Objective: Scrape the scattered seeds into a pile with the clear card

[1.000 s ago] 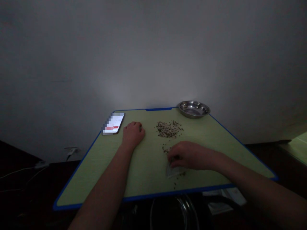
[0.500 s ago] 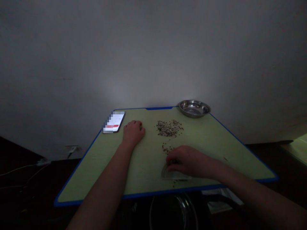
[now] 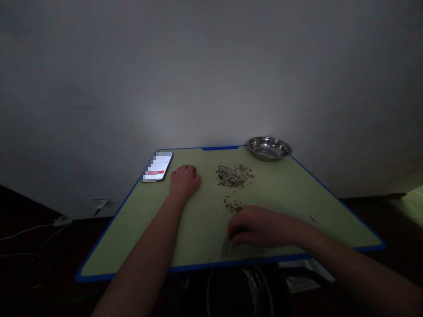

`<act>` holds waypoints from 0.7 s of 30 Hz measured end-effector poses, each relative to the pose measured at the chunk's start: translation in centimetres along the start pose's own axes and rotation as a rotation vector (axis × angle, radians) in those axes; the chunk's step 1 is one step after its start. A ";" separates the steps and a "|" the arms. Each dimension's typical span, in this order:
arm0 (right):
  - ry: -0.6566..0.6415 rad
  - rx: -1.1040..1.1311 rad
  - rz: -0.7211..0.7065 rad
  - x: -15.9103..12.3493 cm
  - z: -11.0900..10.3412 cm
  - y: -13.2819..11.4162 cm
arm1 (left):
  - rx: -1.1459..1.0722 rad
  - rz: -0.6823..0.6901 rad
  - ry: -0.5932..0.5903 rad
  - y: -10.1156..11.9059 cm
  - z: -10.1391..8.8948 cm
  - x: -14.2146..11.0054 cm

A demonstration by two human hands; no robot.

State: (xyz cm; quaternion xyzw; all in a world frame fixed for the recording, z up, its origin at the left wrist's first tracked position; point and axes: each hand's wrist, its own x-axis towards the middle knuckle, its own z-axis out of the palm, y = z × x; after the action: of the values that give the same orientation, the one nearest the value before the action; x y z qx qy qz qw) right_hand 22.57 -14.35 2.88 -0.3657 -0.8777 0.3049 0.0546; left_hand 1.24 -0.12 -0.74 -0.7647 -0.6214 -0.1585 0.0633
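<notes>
My right hand (image 3: 253,226) is closed on a clear half-round plastic piece (image 3: 228,250), shaped like a protractor, pressed to the table by its near edge. Part of it lies hidden under my fingers. Just beyond that hand is a small scatter of dark seeds or grains (image 3: 232,204). A larger patch of dark grains (image 3: 234,176) lies farther back, mid-table. My left hand (image 3: 185,180) rests on the table to the left of this patch, its fingers curled under; whatever may be inside them is hidden.
The pale green table (image 3: 201,229) has a blue rim. A steel bowl (image 3: 269,149) stands at its far right corner, a phone (image 3: 158,167) at the far left. Below the near edge is a dark round pot-like vessel (image 3: 231,293). Behind rises a wall (image 3: 211,79).
My right hand has moved slightly toward the near edge with the clear plastic piece. Grains seen at that edge before no longer show. My left hand stays put.
</notes>
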 end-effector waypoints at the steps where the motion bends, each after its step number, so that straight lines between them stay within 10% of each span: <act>1: -0.009 0.008 -0.003 0.0 -0.1 0.0 | 0.001 -0.001 -0.001 0.0 0.0 0.0; 13: 0.033 0.053 0.026 -0.7 -0.8 -0.8 | -0.008 -0.006 -0.016 0.1 -0.1 0.0; 21: 0.388 0.149 0.224 -3.8 -4.3 1.5 | -0.016 -0.001 0.002 0.1 -0.1 -0.1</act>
State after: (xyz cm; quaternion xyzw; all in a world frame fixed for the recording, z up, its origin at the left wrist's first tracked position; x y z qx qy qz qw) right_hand 27.60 -13.96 5.94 -0.5077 -0.7797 0.2968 0.2150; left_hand 1.32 -0.27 -0.70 -0.7648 -0.6203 -0.1644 0.0579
